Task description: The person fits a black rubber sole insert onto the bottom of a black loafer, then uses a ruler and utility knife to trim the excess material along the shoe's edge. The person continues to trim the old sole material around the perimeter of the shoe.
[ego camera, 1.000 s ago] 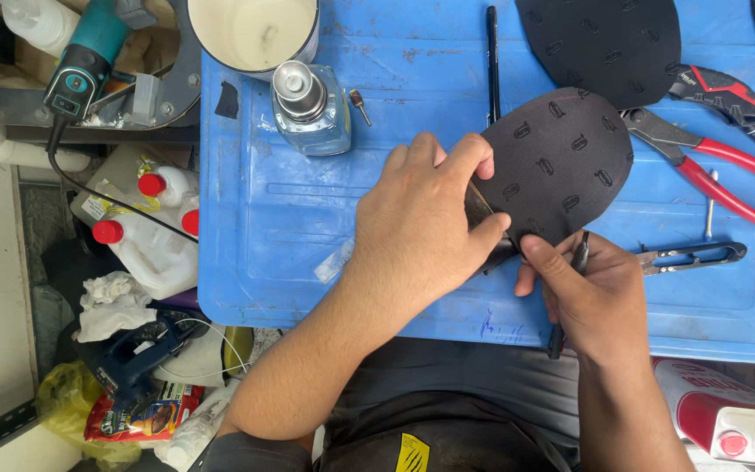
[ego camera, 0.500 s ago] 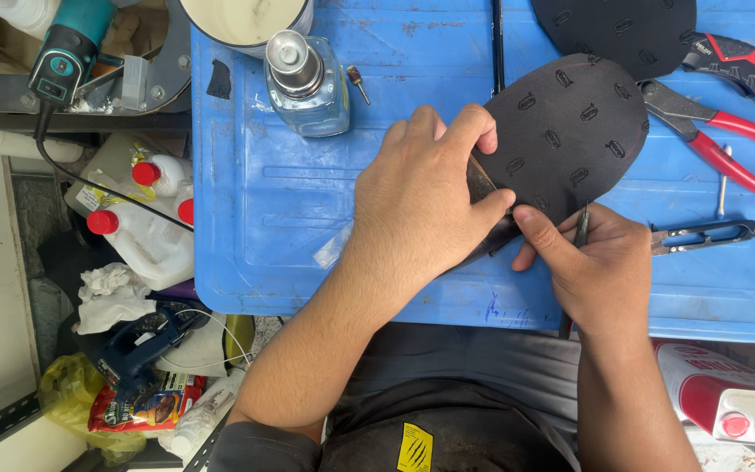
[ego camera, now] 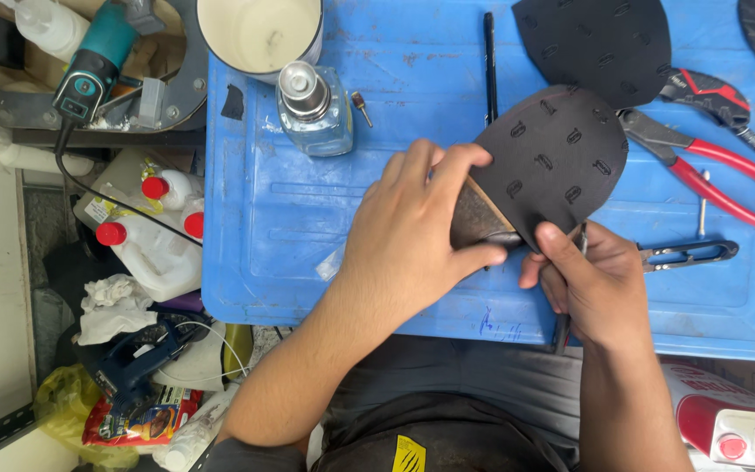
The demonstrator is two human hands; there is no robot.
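- The black rubber sole piece (ego camera: 552,162) is held over the blue worktop (ego camera: 290,227), clamped at its lower edge by the left hand (ego camera: 412,236).
- A thin tool (ego camera: 563,328) is gripped by the closed right hand (ego camera: 592,284), touching the sole's edge.
- Red-handled pliers (ego camera: 709,170) lie just beside.

Bare left hand (ego camera: 412,236), bare right hand (ego camera: 592,288), forearms uncovered, dark garment, perhaps an apron, yellow patch

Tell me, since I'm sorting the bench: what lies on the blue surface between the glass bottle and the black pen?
A small metal bit lies on the blue surface between the glass bottle and the black pen; otherwise that stretch is bare, as the head view shows.
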